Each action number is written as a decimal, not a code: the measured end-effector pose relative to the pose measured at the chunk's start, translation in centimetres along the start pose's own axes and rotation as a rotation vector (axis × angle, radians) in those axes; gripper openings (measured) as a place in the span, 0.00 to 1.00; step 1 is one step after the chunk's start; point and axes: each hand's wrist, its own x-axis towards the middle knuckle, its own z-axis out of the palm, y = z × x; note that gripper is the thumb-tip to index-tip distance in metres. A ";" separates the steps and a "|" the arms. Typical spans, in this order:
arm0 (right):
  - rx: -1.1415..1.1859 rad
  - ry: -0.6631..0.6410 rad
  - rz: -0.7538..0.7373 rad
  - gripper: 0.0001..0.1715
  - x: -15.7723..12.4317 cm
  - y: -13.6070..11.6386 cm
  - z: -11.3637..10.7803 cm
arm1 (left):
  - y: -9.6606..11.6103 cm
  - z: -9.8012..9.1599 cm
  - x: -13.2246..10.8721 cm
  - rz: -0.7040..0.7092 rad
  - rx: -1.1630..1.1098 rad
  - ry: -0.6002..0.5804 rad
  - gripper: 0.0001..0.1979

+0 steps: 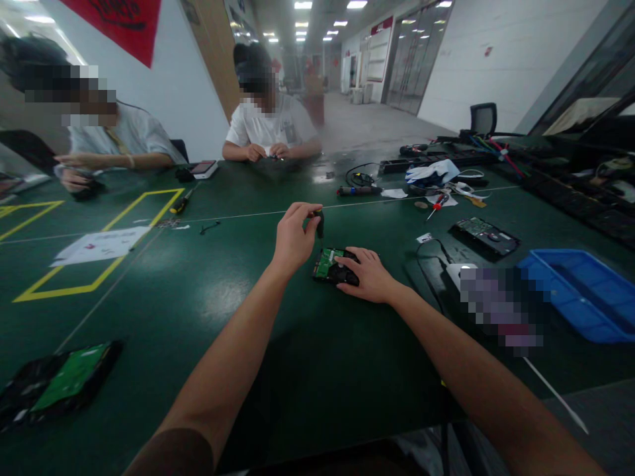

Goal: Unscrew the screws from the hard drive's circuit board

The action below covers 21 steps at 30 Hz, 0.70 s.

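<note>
Head view, frame centre: left hand point(294, 237) pinches a screwdriver point(320, 228) between fingers; right hand point(371, 276) has fingers clasping a hard drive point(325, 266).

Worn on the head, a single camera looks forward and down across a green bench point(337, 370) from the worker's own side.
Set close above the near edge, the wide view catches the forearms point(238, 350) rising large from the bottom of the frame, the left hand point(294, 237) and right hand point(371, 276) smaller near its middle; the tilt is shallow enough to take in people point(285, 129) across the bench and ceiling lights point(357, 4) far down the room.
</note>
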 end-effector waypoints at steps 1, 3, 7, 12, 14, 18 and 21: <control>0.000 -0.001 0.002 0.40 0.0 0.0 0.0 | -0.1 0.0 0.0 -0.001 0.007 0.002 0.14; -0.002 -0.004 0.003 0.41 0.0 0.0 0.0 | -0.4 0.0 0.0 -0.011 0.018 0.006 0.15; -0.001 -0.007 -0.002 0.41 0.1 0.0 0.0 | -0.8 0.3 -0.1 -0.057 0.022 -0.011 0.16; 0.007 -0.012 0.003 0.41 0.1 0.0 -0.1 | -0.5 0.3 -0.2 -0.087 -0.026 -0.054 0.17; 0.007 -0.018 0.005 0.41 0.0 -0.1 -0.1 | -0.2 0.2 -0.2 -0.083 -0.063 -0.087 0.17; 0.001 -0.018 0.009 0.41 0.0 -0.1 -0.1 | 0.1 0.2 -0.2 -0.071 -0.124 -0.130 0.18; 0.000 -0.012 0.009 0.41 0.1 -0.1 -0.1 | -0.1 0.2 -0.2 -0.071 -0.098 -0.111 0.18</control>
